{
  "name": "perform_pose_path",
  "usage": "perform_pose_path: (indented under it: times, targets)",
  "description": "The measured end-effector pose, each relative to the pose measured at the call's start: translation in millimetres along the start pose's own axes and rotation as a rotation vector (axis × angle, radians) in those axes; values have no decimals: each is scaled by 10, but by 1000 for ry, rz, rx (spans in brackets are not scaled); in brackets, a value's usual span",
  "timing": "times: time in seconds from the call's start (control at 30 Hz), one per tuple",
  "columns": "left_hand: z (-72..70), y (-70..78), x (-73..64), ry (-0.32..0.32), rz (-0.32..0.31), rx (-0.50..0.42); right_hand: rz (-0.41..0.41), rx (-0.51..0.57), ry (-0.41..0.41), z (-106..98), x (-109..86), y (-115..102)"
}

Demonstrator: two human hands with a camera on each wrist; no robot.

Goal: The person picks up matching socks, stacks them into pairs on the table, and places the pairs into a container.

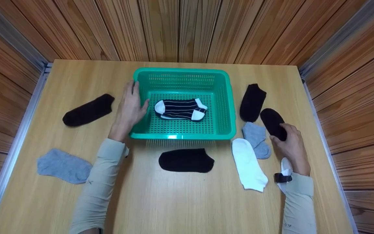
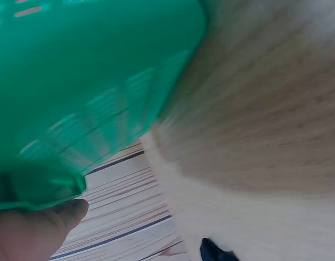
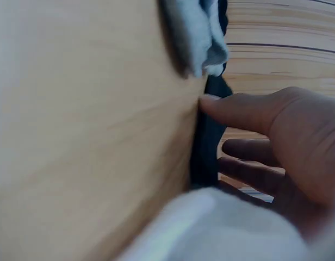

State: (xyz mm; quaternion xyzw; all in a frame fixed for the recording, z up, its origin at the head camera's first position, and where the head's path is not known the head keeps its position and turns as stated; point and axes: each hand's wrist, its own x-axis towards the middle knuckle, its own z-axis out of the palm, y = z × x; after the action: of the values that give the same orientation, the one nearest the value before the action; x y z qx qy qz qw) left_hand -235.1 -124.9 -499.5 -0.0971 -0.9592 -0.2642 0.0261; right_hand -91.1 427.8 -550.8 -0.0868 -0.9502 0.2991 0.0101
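L grip (image 1: 128, 109) spread, touching green basket (image 1: 183, 70); R grip (image 1: 292, 144) nearly closed, pinching blk ankle sock (image 1: 271, 120); gray sock (image 1: 254, 133) at its 8 o'clock, wht sock (image 1: 248, 165) 7.

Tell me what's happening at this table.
A person has both hands at work. The left hand holds the left rim of a green basket, where striped socks lie. The right hand has its thumb and fingers at the near end of a black sock. More black, gray and white socks lie around the basket.

Green perforated basket (image 1: 203, 136), upright, plain black sock (image 1: 272, 122), slanted, between right hand's (image 1: 291, 146) thumb and fingers
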Motion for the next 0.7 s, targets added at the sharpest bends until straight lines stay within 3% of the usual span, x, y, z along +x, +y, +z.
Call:
perform_pose_path:
  times: [0.4, 0.7]
  targets:
    - [54, -5, -3, -15, 16, 46, -34, -19, 45, -1, 33, 3]
    - [63, -8, -17, 1, 26, 50, 49, -25, 106, -21, 58, -53]
